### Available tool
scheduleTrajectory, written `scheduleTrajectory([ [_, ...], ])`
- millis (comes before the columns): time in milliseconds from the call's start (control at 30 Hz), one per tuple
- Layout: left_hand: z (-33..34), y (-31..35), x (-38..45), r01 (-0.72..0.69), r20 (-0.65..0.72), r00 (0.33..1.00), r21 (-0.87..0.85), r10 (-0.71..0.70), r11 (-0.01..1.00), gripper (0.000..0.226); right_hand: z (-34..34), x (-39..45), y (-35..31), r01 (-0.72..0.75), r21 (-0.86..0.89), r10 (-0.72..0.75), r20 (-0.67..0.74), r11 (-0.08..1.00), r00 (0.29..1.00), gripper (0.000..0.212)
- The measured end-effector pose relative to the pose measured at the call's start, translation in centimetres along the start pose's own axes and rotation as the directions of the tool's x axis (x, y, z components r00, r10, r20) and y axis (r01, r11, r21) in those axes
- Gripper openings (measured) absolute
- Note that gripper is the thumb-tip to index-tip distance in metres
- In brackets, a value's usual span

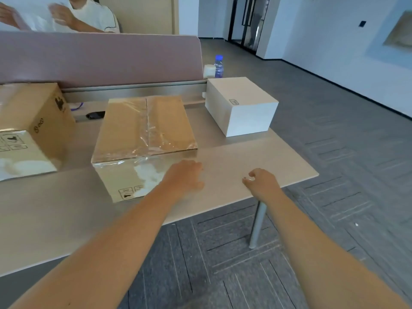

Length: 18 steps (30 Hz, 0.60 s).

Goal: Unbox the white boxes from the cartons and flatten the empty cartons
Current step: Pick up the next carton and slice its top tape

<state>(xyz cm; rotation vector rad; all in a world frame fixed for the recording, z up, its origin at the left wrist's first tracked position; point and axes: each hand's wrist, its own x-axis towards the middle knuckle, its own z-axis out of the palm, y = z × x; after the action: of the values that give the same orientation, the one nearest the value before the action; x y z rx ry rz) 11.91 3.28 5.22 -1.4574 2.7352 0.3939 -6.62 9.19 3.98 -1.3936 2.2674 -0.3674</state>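
Cartons sit along your desk [256, 157], and the leftmost carton [29, 128] stands at the left edge of view, brown, its near face washed out by glare. On that face you can make out boxed handling pictograms, and on its right side a dark printed mark and a small circled logo, too blurred to read.

Behind it, near the pink divider [100, 56], lie a purple cord [77, 105] and a small black object [95, 114].

The middle carton [142, 128] sits in front of you, closed, with clear tape running down the seam of its top flaps and over the near edge. Its front face carries small handling symbols at the lower left; any lettering there is illegible.

Your left hand [185, 177] is at that carton's near right corner, fingers loosely curled; whether it touches the cardboard you cannot tell. Your right hand [260, 181] hovers over the bare desk near its front edge, fingers curled, thumb and forefinger close together, holding nothing visible.

To the right, the white box [240, 105] stands out of any carton on the desk's far right corner, with a small grey label on its side, unreadable. Behind it stand a water bottle [219, 66] with a blue cap and a white cup [209, 70].
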Motion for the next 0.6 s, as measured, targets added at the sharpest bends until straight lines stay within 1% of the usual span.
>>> scheduleTrajectory([
  [67,1.8,2.0,1.5,0.02,0.095,0.995,0.044,-0.024,0.999,0.04,-0.5,0.8,2.7,-0.022,-0.015,0.022,0.015,1.0,1.0,0.039],
  [133,3.6,3.4,2.9,0.035,0.138,0.989,0.065,-0.044,0.997,0.042,-0.7,2.1,4.9,-0.041,-0.032,0.042,0.043,0.999,0.998,0.039],
  [233,6.2,5.0,4.7,0.06,0.137,0.988,0.062,-0.068,0.996,0.039,-0.1,4.6,7.6,-0.033,-0.038,0.036,0.071,0.999,0.997,0.039],
  [367,9.1,5.5,6.1,0.113,0.167,0.979,0.047,-0.12,0.992,0.033,2.0,7.6,9.0,0.001,-0.029,0.002,0.107,1.0,0.994,0.039],
  [500,10.5,5.1,6.8,0.141,0.187,0.97,0.071,-0.153,0.987,0.032,4.4,9.9,9.4,0.014,-0.031,-0.012,0.078,0.999,0.997,0.02],
  [533,10.7,4.9,6.8,0.142,0.185,0.971,0.075,-0.154,0.987,0.032,4.8,10.2,9.4,0.012,-0.048,-0.009,0.068,0.999,0.998,0.02],
  [600,11.0,4.7,6.8,0.144,0.178,0.972,0.078,-0.156,0.986,0.035,5.3,10.7,9.5,0.01,-0.081,-0.007,0.043,0.997,0.999,0.028],
])
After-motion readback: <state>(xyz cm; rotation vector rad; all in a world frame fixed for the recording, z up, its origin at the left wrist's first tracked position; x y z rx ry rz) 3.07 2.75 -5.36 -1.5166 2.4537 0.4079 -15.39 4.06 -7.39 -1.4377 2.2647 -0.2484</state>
